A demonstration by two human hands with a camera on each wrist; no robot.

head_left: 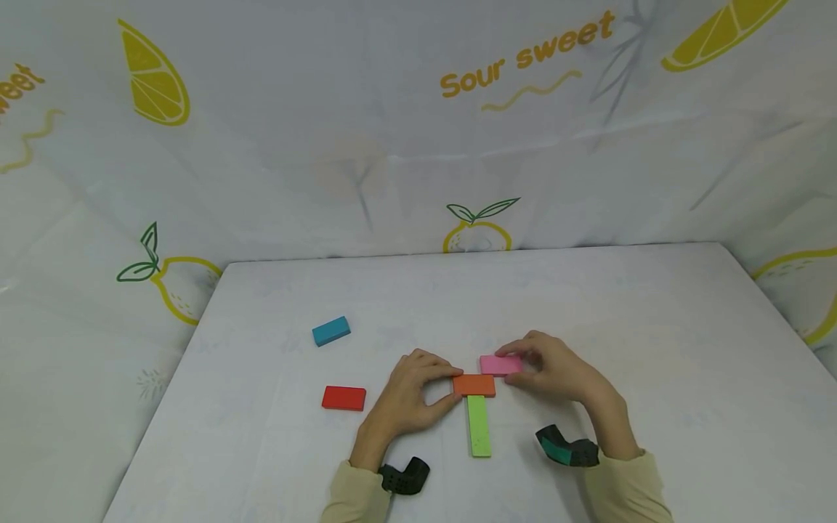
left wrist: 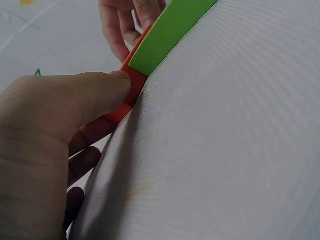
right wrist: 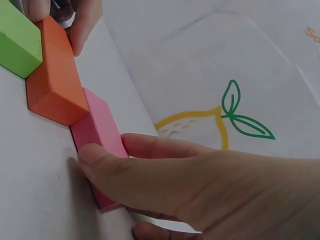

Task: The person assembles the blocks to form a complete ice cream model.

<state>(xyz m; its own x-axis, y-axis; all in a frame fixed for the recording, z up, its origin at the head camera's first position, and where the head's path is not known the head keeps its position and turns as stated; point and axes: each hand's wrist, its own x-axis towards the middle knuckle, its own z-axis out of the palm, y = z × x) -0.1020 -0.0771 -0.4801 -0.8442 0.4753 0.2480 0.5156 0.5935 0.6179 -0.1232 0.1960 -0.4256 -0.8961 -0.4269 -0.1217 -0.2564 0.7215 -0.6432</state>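
Fingers of the left hand (head_left: 408,396) pinch the orange block (head_left: 474,386) in the head view, at the far end of the green block (head_left: 479,428) on the surface (head_left: 261,465); the right hand (head_left: 556,367) grips the pink block (head_left: 500,365). In the left wrist view, the thumb braces orange's near face, a sound anchor. In the right wrist view, pink appears to touch orange, offset; gentle, level pressure should suit.

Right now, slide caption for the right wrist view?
Right hand pinches the pink block beside the orange block, which the left hand holds; green block in the upper-left corner.
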